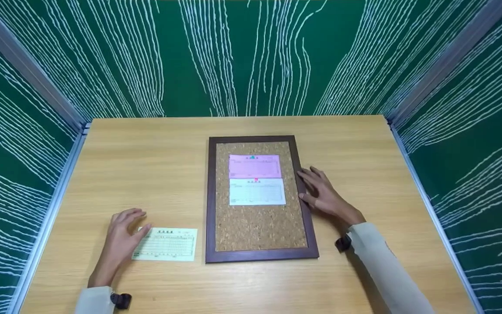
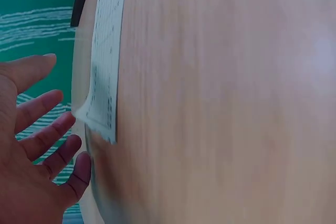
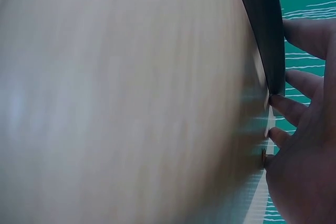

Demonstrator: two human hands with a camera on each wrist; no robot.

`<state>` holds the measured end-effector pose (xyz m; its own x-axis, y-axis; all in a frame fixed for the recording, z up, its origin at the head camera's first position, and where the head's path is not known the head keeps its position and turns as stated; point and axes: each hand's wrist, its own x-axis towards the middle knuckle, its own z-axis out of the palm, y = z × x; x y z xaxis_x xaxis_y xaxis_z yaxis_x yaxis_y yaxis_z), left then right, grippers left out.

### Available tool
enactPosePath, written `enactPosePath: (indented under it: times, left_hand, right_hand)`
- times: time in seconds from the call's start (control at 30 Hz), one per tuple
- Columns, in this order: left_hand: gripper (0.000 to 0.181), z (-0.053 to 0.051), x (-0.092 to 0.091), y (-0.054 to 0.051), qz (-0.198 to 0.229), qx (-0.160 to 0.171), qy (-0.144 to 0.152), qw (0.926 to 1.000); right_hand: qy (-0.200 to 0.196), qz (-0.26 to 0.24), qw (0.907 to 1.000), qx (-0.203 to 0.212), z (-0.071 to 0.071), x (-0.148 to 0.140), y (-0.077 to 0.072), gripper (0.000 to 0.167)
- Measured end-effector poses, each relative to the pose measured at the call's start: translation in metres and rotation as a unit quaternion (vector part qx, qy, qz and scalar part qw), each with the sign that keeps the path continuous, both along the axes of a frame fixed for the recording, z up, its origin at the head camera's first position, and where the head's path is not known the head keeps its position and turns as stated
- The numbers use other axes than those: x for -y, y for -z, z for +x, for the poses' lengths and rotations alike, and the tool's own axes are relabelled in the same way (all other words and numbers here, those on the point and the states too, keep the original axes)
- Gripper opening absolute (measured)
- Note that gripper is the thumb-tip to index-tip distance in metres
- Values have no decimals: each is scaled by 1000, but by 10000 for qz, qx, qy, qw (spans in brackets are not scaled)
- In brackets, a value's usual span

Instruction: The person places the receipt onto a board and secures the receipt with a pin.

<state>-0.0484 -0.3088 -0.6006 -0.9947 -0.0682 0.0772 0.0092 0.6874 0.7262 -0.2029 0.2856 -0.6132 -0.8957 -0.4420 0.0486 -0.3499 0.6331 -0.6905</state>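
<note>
A cork board [image 1: 262, 229] in a dark brown frame [image 1: 262, 255] lies on the table. A pink printed slip [image 1: 254, 168] with a green pin [image 1: 252, 157] at its top is on the cork. Directly below it is a pale blue-white slip [image 1: 257, 194] with a red pin [image 1: 256, 179]. My right hand [image 1: 327, 196] touches the frame's right side with extended fingers. My left hand [image 1: 122, 237] is at the left end of a pale green printed slip [image 1: 168, 245] on the table. The left wrist view shows its fingers [image 2: 44, 137] spread, and one corner of the slip [image 2: 107, 56] curls up.
The wooden table [image 1: 146, 165] ends at green walls [image 1: 194, 100] with wavy white lines at the back and sides. Metal rails [image 1: 66, 161] run along the side edges. A small black device [image 1: 121, 301] sits at each wrist, below the light sleeves [image 1: 384, 261].
</note>
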Motion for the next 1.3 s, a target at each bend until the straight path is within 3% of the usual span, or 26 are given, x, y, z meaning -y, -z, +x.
enactPosePath:
  times: [0.23, 0.53, 1.03, 1.3]
  left_hand:
    - [33, 9, 13, 2, -93, 55, -112, 9999]
    - [27, 6, 16, 3, -157, -20, -83, 9998]
    - [15, 7, 14, 0, -367, 172, -239, 9989]
    - [11, 6, 13, -2, -532, 368, -49, 9979]
  right_hand:
    - [56, 69, 9998, 155, 0, 0, -1, 73]
    - [51, -78, 10000, 20, -4, -2, -1, 74]
    - [-57, -166, 9998, -30, -2, 0, 1, 71]
    - [-32, -190, 9998, -19, -2, -1, 2, 72]
